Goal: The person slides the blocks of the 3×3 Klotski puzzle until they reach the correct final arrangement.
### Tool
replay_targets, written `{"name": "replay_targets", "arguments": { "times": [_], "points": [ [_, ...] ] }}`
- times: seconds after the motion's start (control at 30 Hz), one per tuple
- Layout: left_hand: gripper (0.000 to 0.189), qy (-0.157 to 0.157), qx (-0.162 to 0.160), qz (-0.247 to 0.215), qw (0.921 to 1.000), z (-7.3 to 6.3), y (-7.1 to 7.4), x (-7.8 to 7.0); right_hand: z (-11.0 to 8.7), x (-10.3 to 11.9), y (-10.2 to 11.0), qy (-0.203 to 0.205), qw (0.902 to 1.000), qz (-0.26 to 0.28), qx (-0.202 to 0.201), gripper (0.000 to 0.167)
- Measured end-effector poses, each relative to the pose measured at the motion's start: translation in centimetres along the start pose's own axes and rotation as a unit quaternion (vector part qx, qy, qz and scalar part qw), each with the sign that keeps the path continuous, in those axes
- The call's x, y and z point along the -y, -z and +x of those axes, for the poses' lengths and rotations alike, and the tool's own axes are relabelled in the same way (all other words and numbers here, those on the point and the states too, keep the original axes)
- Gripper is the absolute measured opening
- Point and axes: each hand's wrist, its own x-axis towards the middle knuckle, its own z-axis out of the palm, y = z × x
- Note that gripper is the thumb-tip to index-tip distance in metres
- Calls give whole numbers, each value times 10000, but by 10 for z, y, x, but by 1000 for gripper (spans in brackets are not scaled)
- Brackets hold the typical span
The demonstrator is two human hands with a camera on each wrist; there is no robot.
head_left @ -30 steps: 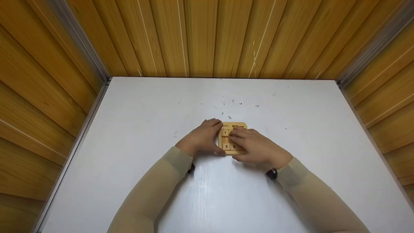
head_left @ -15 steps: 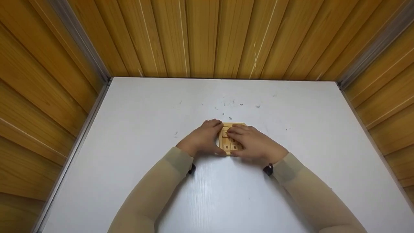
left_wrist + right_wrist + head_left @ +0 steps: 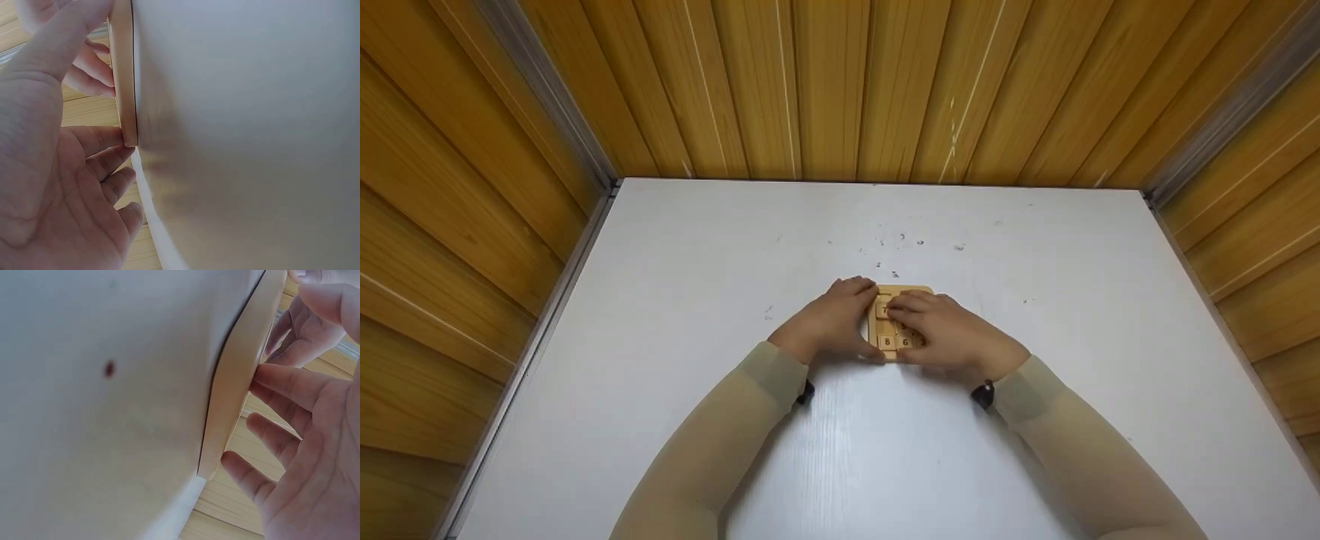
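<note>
A wooden number slide puzzle (image 3: 896, 289) lies flat on the white table, between both hands. Tiles marked 8 (image 3: 887, 342) and 6 (image 3: 905, 343) show in its bottom row, and a tile marked 7 (image 3: 883, 309) at upper left. Between the 7 and the 8 is a gap with no tile. My left hand (image 3: 832, 319) holds the puzzle's left edge, thumb at the near corner and fingers at the far one. Over the right part, my right hand (image 3: 952, 334) touches the tiles with its fingertips, covering several of them. The wrist views show the puzzle's side (image 3: 125, 84) edge-on.
The white table (image 3: 720, 247) carries small dark marks (image 3: 920, 242) beyond the puzzle. Wood-patterned panels (image 3: 825, 90) enclose the back and both sides, with metal strips (image 3: 547, 90) at the corners. Dark bands (image 3: 983, 394) sit at both wrists.
My right hand has shifted slightly left over the puzzle, its fingertips now at the 7 tile. The left hand keeps its hold on the edge.
</note>
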Motion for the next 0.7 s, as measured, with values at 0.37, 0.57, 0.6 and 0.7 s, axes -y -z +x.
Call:
{"name": "replay_targets", "arguments": {
  "times": [0.37,0.57,0.6,0.7],
  "points": [
    [127,33,20,-103,9999,-2,1,-1,-2,0,0,35,10000,-30,16,78],
    [126,-7,-3,-115,9999,-3,1,-1,-5,1,-1,26,10000,-48,-19,77],
    [127,-10,0,-110,9999,-3,1,-1,-5,1,-1,33,10000,-66,-22,77],
    [127,5,14,-111,9999,-2,1,-1,-7,2,-2,38,10000,-88,-26,77]
  ]
}}
